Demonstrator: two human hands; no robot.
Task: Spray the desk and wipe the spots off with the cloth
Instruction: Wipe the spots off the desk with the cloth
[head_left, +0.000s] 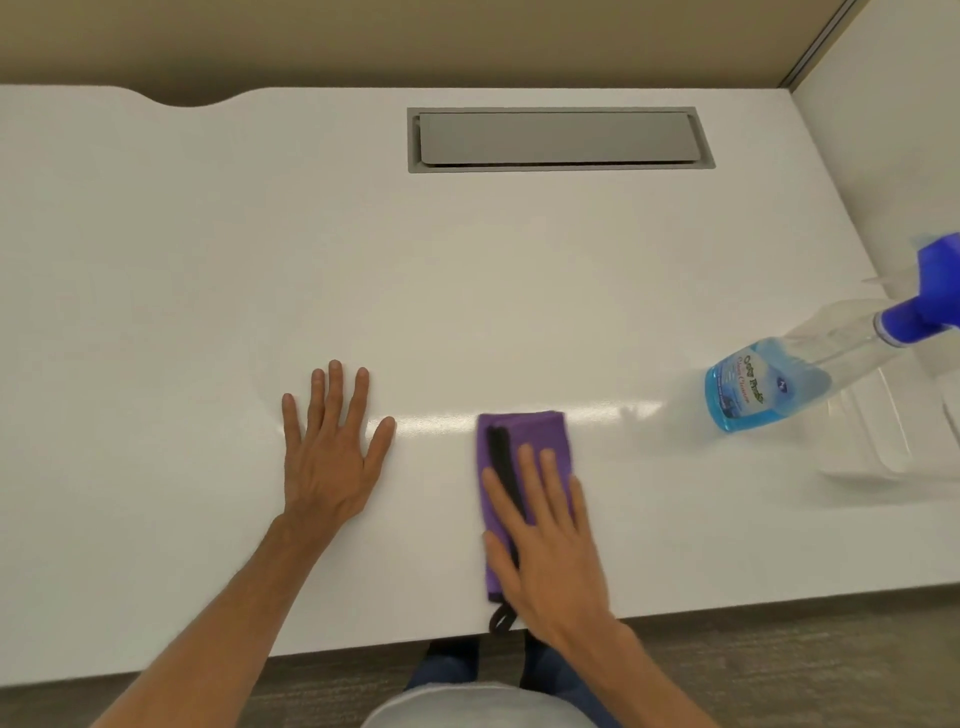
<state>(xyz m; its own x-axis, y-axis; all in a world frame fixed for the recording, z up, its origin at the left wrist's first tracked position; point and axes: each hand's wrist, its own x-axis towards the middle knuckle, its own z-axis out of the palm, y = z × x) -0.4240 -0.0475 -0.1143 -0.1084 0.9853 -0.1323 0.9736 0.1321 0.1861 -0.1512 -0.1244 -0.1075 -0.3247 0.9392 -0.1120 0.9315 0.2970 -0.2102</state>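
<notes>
Head view, looking down on a white desk (208, 249) that fills most of the frame. Left hand (332, 457) lies flat on the bare surface at lower centre-left, palm down, fingers spread and slack, grasping nothing. Right hand (550, 540) sits at lower centre, palm down on a folded purple cloth (524, 431), fingers extended and pressing it flat against the desk rather than clenched around it. Cloth carries a black strip along its left side; a small black loop (501, 619) hangs near the desk's front edge. Spray bottle (769, 384) stands at right of frame, well apart from both hands, holding blue liquid low in its clear body, blue trigger head toward the right edge. Grey hatch (558, 139) is set into the desk at upper centre. Spots not discernible on the surface.
</notes>
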